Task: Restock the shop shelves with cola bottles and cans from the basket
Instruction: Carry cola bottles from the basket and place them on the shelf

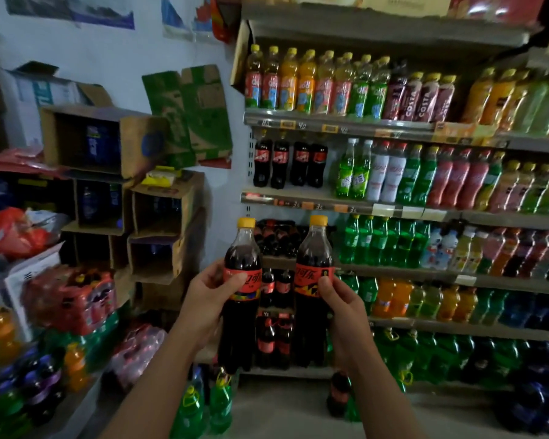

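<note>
Orange-capped and dark, two cola bottles are in my grasp, one per hand. My left hand (208, 299) wraps the label band of the left cola bottle (242, 251), thumb across the front. My right hand (343, 312) grips the right cola bottle (314, 255) at the same band, thumb forward. Both bottles stand upright, long axis vertical, caps up, side by side but apart, held in the air before the left end of the shelving unit.

Directly behind them is the cola section. Four shelved cola bottles (286, 163) stand at the left end of the upper cola shelf (298, 202). Just right of those four, a gap shows before the green soda bottles (352, 172).

Judgement: the placement lies up and forward of both grips, with the right hand nearer the gap. The upright axis already suits the shelf. The basket is not in view.
</note>
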Tool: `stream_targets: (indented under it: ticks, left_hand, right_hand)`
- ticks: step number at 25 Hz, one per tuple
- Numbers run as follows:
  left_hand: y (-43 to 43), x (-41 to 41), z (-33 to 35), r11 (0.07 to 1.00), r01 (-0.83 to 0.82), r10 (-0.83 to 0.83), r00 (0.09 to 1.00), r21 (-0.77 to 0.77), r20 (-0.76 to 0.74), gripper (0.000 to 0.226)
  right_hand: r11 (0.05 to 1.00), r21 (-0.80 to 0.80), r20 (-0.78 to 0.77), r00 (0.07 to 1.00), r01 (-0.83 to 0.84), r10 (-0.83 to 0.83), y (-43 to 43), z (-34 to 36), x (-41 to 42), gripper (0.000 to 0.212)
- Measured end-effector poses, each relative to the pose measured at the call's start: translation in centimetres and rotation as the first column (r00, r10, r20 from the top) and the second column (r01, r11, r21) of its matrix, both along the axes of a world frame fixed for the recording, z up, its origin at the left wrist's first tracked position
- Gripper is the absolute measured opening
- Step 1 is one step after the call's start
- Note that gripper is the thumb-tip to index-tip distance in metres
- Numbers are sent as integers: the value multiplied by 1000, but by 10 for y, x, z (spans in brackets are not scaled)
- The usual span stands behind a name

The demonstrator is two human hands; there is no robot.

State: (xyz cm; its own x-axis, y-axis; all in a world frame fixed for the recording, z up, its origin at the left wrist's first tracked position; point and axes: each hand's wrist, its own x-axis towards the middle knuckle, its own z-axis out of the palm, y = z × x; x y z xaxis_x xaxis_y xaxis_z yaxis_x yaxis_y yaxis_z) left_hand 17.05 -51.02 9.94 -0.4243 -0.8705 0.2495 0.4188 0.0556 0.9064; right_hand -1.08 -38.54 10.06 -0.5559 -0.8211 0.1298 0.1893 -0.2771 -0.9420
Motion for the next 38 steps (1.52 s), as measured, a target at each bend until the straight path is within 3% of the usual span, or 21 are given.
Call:
stream_targets:
  ticks: [11, 15, 19, 28, 33, 38]
  left_hand:
    - [-209, -133, 36, 994, 19, -19, 1000, -107, -4, 72]
    - [-293, -178, 48, 990, 86, -88, 996, -112, -6, 60]
    - [-359, -223, 68, 975, 152, -151, 988, -163, 16, 67]
    - [-438, -327, 112, 949, 209, -214, 977, -235, 5, 46]
    - [-475, -374, 121, 933, 227, -228, 973, -280, 31, 68]
    - [-512, -407, 120, 899, 280, -268, 960, -337, 81, 74]
  right_hand:
    - [998, -68, -143, 990, -9, -1, -199, 28, -133, 36]
    - [995, -94, -131, 990, 38, -51, -274, 35, -167, 32]
    - [990, -124, -130, 988, 71, -87, -335, 52, -204, 31]
    - [974, -217, -162, 981, 69, -106, -427, 77, -297, 36]
    - [960, -280, -208, 976, 8, -68, -465, 98, -347, 38]
    - [938, -342, -263, 964, -48, -46, -498, 100, -391, 62]
